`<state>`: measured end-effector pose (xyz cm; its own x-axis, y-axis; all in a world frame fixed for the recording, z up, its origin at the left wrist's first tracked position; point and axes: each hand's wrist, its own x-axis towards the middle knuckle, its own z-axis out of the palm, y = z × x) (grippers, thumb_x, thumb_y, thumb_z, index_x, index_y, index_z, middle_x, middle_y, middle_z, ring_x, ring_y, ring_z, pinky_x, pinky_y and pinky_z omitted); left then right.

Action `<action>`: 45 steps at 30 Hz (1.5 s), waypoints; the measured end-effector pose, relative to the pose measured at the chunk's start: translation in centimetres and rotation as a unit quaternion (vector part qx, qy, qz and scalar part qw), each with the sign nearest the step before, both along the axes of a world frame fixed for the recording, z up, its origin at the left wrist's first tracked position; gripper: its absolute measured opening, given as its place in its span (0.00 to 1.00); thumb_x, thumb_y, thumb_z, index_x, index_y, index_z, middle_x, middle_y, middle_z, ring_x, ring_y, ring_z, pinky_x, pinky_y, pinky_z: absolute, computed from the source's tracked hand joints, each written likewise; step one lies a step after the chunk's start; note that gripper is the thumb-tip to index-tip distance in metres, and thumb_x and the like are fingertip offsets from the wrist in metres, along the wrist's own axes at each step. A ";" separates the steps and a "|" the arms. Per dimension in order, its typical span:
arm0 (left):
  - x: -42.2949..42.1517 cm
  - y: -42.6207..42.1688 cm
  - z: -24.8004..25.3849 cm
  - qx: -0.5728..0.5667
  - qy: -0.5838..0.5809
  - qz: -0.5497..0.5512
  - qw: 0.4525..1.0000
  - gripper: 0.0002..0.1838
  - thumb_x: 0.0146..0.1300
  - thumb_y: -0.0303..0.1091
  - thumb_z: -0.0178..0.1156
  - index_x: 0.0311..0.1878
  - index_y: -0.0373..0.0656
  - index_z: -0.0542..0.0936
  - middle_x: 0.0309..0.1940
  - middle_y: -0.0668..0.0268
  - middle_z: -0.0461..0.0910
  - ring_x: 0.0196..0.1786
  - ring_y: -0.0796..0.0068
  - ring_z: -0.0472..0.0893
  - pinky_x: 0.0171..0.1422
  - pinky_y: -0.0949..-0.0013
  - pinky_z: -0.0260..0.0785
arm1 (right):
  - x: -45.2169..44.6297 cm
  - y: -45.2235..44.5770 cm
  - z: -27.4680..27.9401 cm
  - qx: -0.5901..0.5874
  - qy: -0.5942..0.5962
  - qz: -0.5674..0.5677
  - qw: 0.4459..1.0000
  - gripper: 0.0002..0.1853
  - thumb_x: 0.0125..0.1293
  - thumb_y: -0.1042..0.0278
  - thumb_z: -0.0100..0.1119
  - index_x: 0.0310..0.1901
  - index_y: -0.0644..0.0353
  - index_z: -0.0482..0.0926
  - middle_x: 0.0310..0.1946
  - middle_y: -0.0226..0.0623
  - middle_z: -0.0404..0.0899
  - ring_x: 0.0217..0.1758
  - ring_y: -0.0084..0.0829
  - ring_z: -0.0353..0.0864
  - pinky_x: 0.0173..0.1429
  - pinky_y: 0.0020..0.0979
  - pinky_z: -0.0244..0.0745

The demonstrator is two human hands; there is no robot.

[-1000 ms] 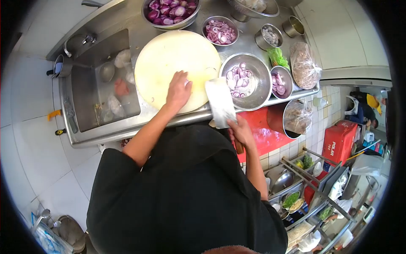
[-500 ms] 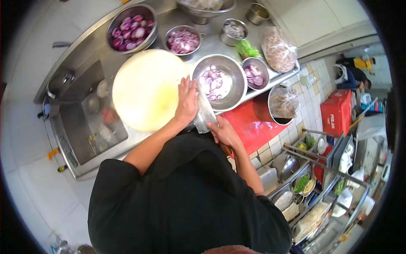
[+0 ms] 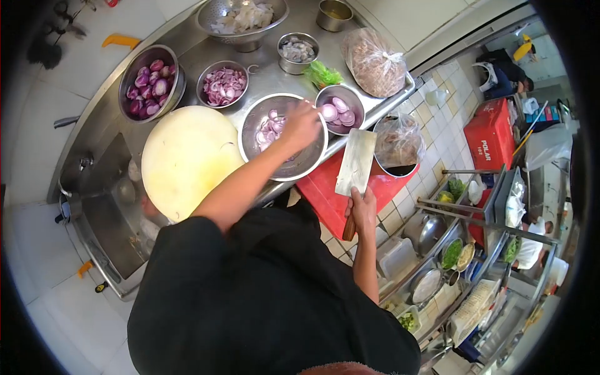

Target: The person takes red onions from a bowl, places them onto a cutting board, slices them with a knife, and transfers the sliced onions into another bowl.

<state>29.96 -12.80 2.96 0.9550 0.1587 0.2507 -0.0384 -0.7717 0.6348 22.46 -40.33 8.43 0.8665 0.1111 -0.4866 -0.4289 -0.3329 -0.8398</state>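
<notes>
My right hand grips a cleaver by its wooden handle, the broad blade pointing away from me. My left hand is over the right side of a wide metal bowl holding sliced red onion. Its fingertips reach towards a smaller metal bowl with larger onion slices. Motion smears these fingers, so whether they hold anything is unclear. A thick round cutting board lies bare to the left of the wide bowl.
Whole peeled red onions fill a bowl at the back left, beside a bowl of chopped onion. A colander, lettuce and a tied plastic bag stand behind. The sink is left; a red surface lies right.
My left hand has left the cutting board's edge and moved right, over the wide bowl. The cleaver, still in my right hand, has swung away from the board to the right.
</notes>
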 end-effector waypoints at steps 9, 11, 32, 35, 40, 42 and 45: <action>-20.8 12.6 -2.5 0.050 0.063 0.257 0.963 0.13 0.63 0.30 0.67 0.50 0.38 0.85 0.47 0.49 0.82 0.54 0.49 0.81 0.62 0.53 0.73 | 1.7 -0.2 -2.6 0.089 0.046 0.001 0.995 0.08 0.79 0.67 0.55 0.48 0.64 0.74 0.20 0.30 0.72 0.15 0.25 0.72 0.20 0.29 0.68; -20.9 12.8 -2.9 -0.024 0.117 0.274 0.954 0.10 0.63 0.29 0.67 0.46 0.37 0.85 0.43 0.50 0.82 0.49 0.49 0.82 0.58 0.54 0.75 | 3.5 -0.1 -3.7 0.096 0.040 0.016 0.994 0.07 0.79 0.68 0.55 0.48 0.64 0.75 0.20 0.30 0.72 0.14 0.25 0.71 0.19 0.29 0.68; -11.4 11.7 0.4 -0.039 0.140 0.140 0.979 0.10 0.69 0.32 0.62 0.47 0.37 0.87 0.42 0.48 0.87 0.46 0.47 0.86 0.55 0.54 0.78 | 3.0 -0.2 -4.3 0.107 0.052 0.012 0.993 0.10 0.79 0.66 0.56 0.49 0.65 0.75 0.21 0.29 0.73 0.16 0.24 0.72 0.20 0.28 0.70; -8.2 9.1 -0.8 0.064 0.249 0.025 0.966 0.12 0.68 0.33 0.61 0.49 0.38 0.88 0.46 0.46 0.86 0.50 0.44 0.86 0.58 0.51 0.77 | 2.8 -0.4 -3.9 0.083 0.042 0.007 0.996 0.10 0.78 0.65 0.56 0.48 0.66 0.76 0.22 0.30 0.73 0.17 0.24 0.74 0.21 0.29 0.71; -0.5 3.3 2.4 0.043 0.102 -0.040 0.993 0.13 0.67 0.38 0.64 0.45 0.39 0.88 0.45 0.48 0.86 0.54 0.45 0.84 0.58 0.49 0.75 | 2.6 -1.1 -2.5 0.069 0.033 -0.023 0.997 0.10 0.78 0.66 0.56 0.47 0.66 0.76 0.20 0.31 0.74 0.17 0.25 0.74 0.22 0.29 0.71; 3.9 1.3 3.3 0.030 0.112 -0.072 0.991 0.12 0.65 0.38 0.66 0.44 0.39 0.88 0.43 0.51 0.84 0.56 0.47 0.83 0.60 0.50 0.74 | 2.5 -1.4 -2.9 0.059 0.021 -0.029 0.998 0.11 0.77 0.66 0.56 0.46 0.67 0.75 0.20 0.31 0.74 0.16 0.25 0.74 0.22 0.30 0.71; 10.2 -0.7 -0.2 0.033 0.110 -0.128 0.985 0.16 0.62 0.35 0.67 0.52 0.41 0.86 0.50 0.52 0.82 0.58 0.47 0.81 0.63 0.52 0.74 | 2.2 -2.0 -3.7 0.055 0.020 -0.041 0.997 0.11 0.77 0.66 0.56 0.46 0.68 0.75 0.20 0.32 0.74 0.16 0.26 0.74 0.22 0.30 0.71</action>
<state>40.18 -13.54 2.74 0.9938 -0.1050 0.0353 -0.1052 -0.7942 0.5985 24.65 -42.35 4.76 0.8547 0.0955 -0.5103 -0.4852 -0.2029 -0.8505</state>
